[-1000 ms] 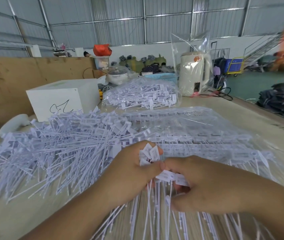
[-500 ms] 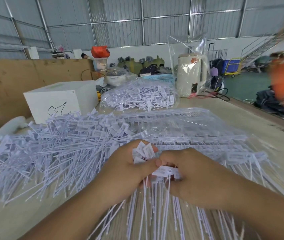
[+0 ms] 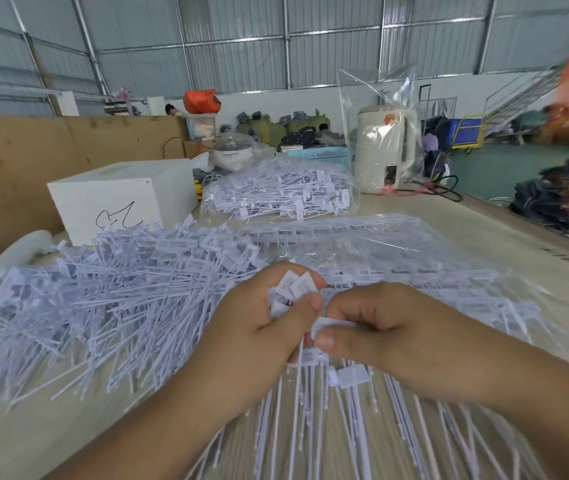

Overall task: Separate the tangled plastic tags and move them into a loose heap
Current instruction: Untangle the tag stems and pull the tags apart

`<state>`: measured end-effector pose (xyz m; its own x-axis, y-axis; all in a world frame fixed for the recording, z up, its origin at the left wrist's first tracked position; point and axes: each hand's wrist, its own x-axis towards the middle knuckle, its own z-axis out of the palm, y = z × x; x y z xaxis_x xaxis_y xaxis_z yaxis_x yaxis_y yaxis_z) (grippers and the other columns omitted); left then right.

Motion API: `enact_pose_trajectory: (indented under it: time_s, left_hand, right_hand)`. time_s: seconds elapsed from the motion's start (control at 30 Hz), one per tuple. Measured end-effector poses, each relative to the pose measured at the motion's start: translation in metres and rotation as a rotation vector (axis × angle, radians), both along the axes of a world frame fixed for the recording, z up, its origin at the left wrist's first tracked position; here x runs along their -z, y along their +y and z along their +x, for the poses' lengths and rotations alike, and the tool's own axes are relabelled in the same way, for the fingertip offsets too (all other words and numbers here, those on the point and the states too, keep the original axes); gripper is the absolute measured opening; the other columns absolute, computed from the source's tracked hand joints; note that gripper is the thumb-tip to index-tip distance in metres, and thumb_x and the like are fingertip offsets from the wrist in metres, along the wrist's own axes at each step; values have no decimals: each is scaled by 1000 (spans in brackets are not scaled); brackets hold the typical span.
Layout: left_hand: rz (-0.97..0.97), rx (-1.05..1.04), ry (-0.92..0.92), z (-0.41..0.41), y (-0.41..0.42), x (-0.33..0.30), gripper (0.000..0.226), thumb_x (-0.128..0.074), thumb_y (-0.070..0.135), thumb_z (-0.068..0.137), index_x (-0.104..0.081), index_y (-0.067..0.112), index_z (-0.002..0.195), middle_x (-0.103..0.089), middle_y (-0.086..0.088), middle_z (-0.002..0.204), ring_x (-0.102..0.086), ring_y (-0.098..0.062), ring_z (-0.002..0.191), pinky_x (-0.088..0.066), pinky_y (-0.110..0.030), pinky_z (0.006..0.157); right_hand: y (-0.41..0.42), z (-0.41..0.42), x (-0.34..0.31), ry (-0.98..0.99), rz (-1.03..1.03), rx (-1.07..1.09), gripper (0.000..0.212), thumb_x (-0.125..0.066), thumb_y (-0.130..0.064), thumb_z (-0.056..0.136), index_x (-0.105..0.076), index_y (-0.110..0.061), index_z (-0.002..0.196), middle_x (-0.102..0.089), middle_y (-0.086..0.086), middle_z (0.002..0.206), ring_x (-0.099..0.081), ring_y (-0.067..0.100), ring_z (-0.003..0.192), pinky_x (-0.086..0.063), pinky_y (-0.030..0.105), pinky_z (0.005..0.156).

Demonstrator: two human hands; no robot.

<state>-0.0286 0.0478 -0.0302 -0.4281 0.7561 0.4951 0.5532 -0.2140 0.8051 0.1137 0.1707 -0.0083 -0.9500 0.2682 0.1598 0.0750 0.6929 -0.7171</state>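
Gripping a bunch of tag heads (image 3: 293,289), the left hand (image 3: 259,327) meets the right hand (image 3: 380,327), which pinches one tag (image 3: 331,323) (loose heap (image 3: 103,299) at nine o'clock).

— How many hands are working?
— Two: a left hand (image 3: 259,327) and a right hand (image 3: 390,327), each gripping tags.
— And the tags themselves?
— Too many to count. One loose heap (image 3: 103,299) lies on the surface (image 3: 484,237), and one bunch (image 3: 328,427) hangs from the hands.
— Bags?
— Two clear bags of tags: one flat bag (image 3: 380,251) and one far bag (image 3: 276,195).
— Anything else?
— One white box (image 3: 120,199), one kettle (image 3: 383,147) and one blue basket (image 3: 321,155).
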Motion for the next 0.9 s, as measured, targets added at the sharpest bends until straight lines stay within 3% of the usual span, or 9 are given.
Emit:
enact_pose_trajectory:
  time_s: [0.07,0.2,0.33,0.47,0.57,0.7,0.73,0.83,0.9]
  left_hand:
    - [52,-36,0,2,0,-1,17,-60,34,84,-66,44,96,-70,13,76,-64,-1,67,-46,-9,62]
    - [202,-18,-260,11,6,-6,5,-67,25,88,-70,27,91,-68,5,66,-61,-7,54,-48,-21,50]
    - [259,-69,-392,20,7,-8,18,-59,15,94,-71,24,84,-65,-4,63,-58,-10,50,-50,-20,48]
    - [231,-158,-539,10,8,-6,18,-57,15,97,-67,16,82,-56,-4,55,-52,-12,45,-55,-27,51]
    - [173,-161,-686,-2,9,-7,13,-55,11,98,-63,10,88,-51,-4,54,-44,-10,41,-60,-37,52]
    - [107,-17,-574,8,8,-14,9,-60,21,92,-68,16,90,-55,-3,54,-47,-10,40,-55,-30,44]
    - [97,22,-531,12,8,-14,13,-61,27,88,-69,18,86,-57,-4,56,-48,-11,41,-53,-29,44]
    - [78,119,-475,18,6,-12,26,-59,40,83,-68,16,85,-60,-7,62,-48,-13,42,-52,-32,46]
    - [68,160,-534,16,5,-9,37,-62,47,86,-68,10,90,-62,-13,68,-48,-17,44,-50,-30,44]
  right_hand:
    - [-3,-3,2,66,-9,42,34,-59,-40,94,-53,-15,70,-39,-9,53,-37,6,48,-31,22,52]
    - [-14,-7,3,273,-10,161,25,-60,-34,94,-59,-25,70,-43,-9,47,-37,6,42,-30,18,45]
    - [-28,-11,11,367,181,288,23,-55,-41,92,-63,-25,76,-50,-8,52,-46,9,49,-40,33,49]
    - [-32,-15,9,589,474,484,28,-52,-36,93,-44,-25,68,-32,-13,48,-36,6,44,-28,18,43]
    - [-16,-11,4,648,344,475,33,-49,-43,94,-42,-22,69,-37,-5,49,-35,13,43,-29,27,43]
    - [-8,-10,12,455,106,179,11,-49,-47,92,-48,-42,101,-53,-13,58,-44,7,45,-36,14,48]
    - [-8,-11,13,418,56,97,16,-49,-44,93,-44,-47,108,-60,-14,63,-50,8,48,-42,16,51]
    - [-9,-12,14,370,-68,-104,29,-46,-37,97,-36,-44,123,-70,-9,79,-66,28,68,-54,53,66]
    - [-10,-11,13,359,-60,-118,37,-46,-40,96,-31,-44,130,-69,-10,79,-67,23,71,-52,57,69]
